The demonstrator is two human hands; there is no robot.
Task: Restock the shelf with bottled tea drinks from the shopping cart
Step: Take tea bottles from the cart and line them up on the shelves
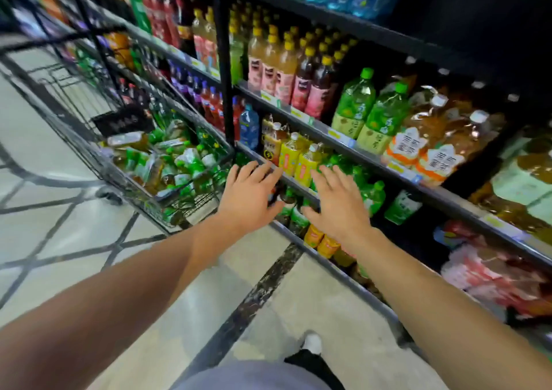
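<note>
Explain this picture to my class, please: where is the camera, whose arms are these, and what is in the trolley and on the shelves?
There is one picture, taken by a wide-angle camera worn on a person's head, looking forward and down. That is why the shelves look bent. The two bare arms belong to that person. The left hand and the right hand are both open, fingers spread, reaching toward the shelf; neither holds anything. To the left stands a wire shopping cart with many green-labelled bottles lying inside. The shelves carry upright drinks: yellow-labelled bottles just beyond the hands, and large green bottles one shelf higher. Below, you see a tiled floor and one shoe.
</note>
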